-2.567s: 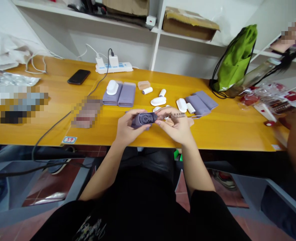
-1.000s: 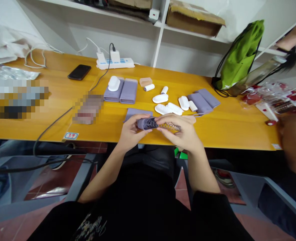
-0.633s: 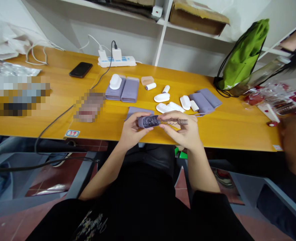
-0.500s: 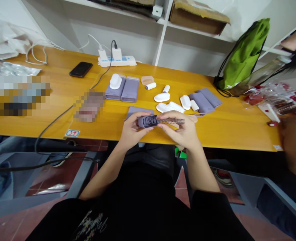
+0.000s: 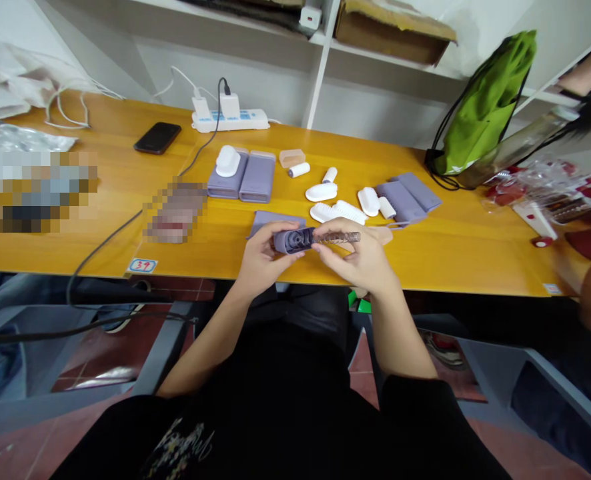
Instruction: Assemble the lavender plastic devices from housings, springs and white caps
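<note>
Near the table's front edge, my left hand (image 5: 258,263) is closed around a hollow purple plastic housing (image 5: 281,242), its open, dark inside facing up. My right hand (image 5: 363,261) pinches a thin brownish coil spring (image 5: 344,237) against the housing's right end. One end of the coil sticks out to the right past my fingers; whether its other end sits inside the housing, I cannot tell. Just behind my left hand lies a flat purple piece (image 5: 278,219). A pale pinkish piece (image 5: 383,235) lies partly hidden behind my right hand.
Beyond my hands are purple cases (image 5: 257,177), a white oval piece (image 5: 227,161), ridged white pieces (image 5: 348,212), small white cylinders (image 5: 299,169) and purple panels (image 5: 408,199). A phone (image 5: 157,138), power strip (image 5: 253,120) and green bag (image 5: 490,107) stand farther back. A dark cable (image 5: 106,240) crosses the left side.
The coil's free end reaches slightly less far to the right of my fingers. Both hands keep nearly the same place, and the view has shifted a little.
</note>
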A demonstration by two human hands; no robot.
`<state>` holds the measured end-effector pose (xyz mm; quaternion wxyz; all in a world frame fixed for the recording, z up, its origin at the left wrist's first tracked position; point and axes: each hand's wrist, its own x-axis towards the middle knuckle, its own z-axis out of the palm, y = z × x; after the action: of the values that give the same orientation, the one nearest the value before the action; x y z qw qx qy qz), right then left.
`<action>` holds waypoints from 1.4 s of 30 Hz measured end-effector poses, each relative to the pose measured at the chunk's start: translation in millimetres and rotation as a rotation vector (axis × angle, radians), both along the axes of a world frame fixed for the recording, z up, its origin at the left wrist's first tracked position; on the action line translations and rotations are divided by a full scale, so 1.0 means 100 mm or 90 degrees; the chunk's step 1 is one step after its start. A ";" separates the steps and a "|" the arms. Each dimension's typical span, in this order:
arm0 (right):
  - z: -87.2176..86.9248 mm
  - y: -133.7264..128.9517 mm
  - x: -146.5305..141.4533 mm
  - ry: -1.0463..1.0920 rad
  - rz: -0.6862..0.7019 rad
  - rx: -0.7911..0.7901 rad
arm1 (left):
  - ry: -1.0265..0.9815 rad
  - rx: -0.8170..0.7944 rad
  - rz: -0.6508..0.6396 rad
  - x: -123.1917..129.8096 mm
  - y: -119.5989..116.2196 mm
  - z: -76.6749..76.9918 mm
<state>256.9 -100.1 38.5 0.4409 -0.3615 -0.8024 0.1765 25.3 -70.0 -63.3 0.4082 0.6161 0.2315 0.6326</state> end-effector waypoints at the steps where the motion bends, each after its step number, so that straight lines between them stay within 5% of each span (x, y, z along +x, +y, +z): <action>1: 0.00 0.00 -0.01 -0.006 0.001 0.002 | 0.003 0.000 0.000 0.00 0.00 0.01; 28: -0.08 -0.11 -0.38 -0.012 -0.100 -0.028 | 0.043 0.078 0.058 0.00 -0.01 -0.01; 36: -0.18 -0.06 -0.51 0.013 -0.211 -0.104 | 0.110 0.111 0.117 -0.02 -0.04 -0.01; 42: -0.21 -0.04 -0.47 0.091 -0.147 -0.143 | 0.087 0.100 0.130 0.00 -0.04 -0.01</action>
<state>209.8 -104.5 17.2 0.4712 -0.4846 -0.6973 0.2386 25.4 -74.0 -63.9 0.2756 0.6608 0.2705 0.6436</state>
